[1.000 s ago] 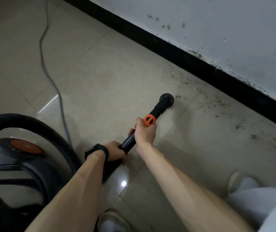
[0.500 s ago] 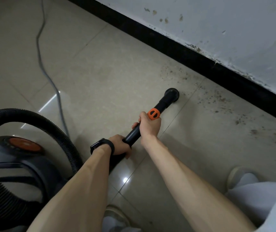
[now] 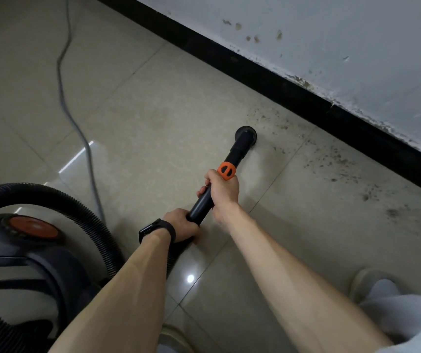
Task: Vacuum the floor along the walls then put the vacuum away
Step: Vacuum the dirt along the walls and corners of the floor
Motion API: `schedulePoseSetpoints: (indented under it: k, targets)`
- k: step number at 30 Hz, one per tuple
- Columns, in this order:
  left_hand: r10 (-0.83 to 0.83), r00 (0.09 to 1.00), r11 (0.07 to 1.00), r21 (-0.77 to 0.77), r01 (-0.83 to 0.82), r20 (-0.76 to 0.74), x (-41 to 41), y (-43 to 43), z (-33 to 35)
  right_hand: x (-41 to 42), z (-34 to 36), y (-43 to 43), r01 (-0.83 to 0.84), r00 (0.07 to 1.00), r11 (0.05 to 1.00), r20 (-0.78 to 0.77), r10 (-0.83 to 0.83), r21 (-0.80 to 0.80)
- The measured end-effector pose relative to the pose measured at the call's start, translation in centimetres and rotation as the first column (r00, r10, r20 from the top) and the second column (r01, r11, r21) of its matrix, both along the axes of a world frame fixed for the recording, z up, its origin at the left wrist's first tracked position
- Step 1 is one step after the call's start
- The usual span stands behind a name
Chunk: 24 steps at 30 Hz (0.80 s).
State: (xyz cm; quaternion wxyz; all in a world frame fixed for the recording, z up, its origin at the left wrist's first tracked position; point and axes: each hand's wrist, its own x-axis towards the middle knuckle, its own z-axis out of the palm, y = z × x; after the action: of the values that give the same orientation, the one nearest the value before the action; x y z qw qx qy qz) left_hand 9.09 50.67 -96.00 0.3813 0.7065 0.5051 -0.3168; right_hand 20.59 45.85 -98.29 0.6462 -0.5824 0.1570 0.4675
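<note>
Step in hand: vacuuming the tiled floor [image 3: 153, 105] along the black skirting [image 3: 255, 72] at the foot of the pale wall [image 3: 344, 34].
Right hand [image 3: 223, 189]: centre of the frame, fingers wrapped round the black wand [image 3: 202, 203] just below its orange collar [image 3: 226, 170].
Left hand [image 3: 181, 224]: lower on the same wand where it meets the hose, fingers curled round it; a black watch [image 3: 157, 229] sits on the wrist.
Nozzle [image 3: 245, 133]: round head flat on the tile, just right of centre, near the skirting but apart from it.
Dirt [image 3: 337, 161]: dark specks scattered from just beside the nozzle down the right of the frame, along the skirting.
Vacuum canister [image 3: 13, 250]: lower left, with its ribbed hose [image 3: 82, 212] arching over it; the grey power cord [image 3: 63, 72] trails to the upper left.
Just changed: over the last second the wand has been pushed forward and the nozzle now stands at the near edge of the speckled patch — both grips are as they were.
What it means: the pass looks only begun here; most of the visible dirt lies to the right, so I judge the vacuuming well short of done, and putting the vacuum away further off still.
Watch for: the hose and cord on the left may drag as the sweep moves right.
</note>
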Motion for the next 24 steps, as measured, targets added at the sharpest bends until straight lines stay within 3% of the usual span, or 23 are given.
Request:
schedulePoseSetpoints:
  k: [24]
  targets:
    - [-0.056, 0.991, 0.984, 0.176, 0.034, 0.122, 3.1, 1.8, -2.1, 4.5, 0.5, 2.9, 0.027, 0.999, 0.999, -0.022, -0.027, 0.036]
